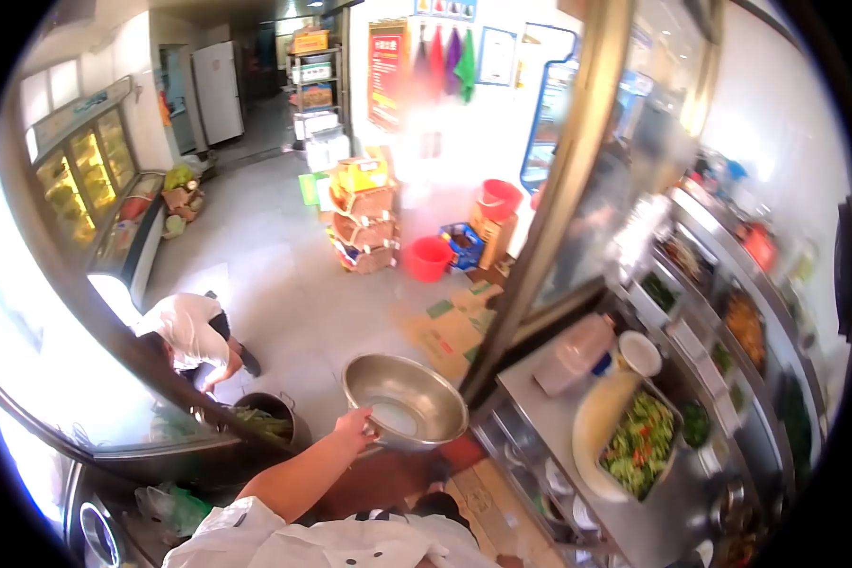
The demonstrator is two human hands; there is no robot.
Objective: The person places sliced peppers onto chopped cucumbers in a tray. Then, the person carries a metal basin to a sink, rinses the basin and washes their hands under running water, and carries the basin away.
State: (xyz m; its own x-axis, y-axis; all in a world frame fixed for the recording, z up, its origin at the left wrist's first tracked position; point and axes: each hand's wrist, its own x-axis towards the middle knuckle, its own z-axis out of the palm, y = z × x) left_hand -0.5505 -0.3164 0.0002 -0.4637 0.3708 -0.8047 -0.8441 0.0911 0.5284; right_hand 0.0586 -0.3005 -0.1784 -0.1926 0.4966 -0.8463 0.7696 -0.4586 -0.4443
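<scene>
The left hand (356, 431) is closed around the near left rim of a wide metal basin (406, 398), with the fingers bent over its edge. The right hand cannot be made out, so I cannot tell how far open it is or whether it has hold of something. The basin is in front of the person, above the floor (256, 331), and its open side is tilted so that the inside is visible. To the right is a metal worktop (625, 516), which carries a tray of chopped green vegetables (642, 443) with red pieces among them. To the left, another person (191, 328) bends down near a dark pot (298, 431) containing something green.
</scene>
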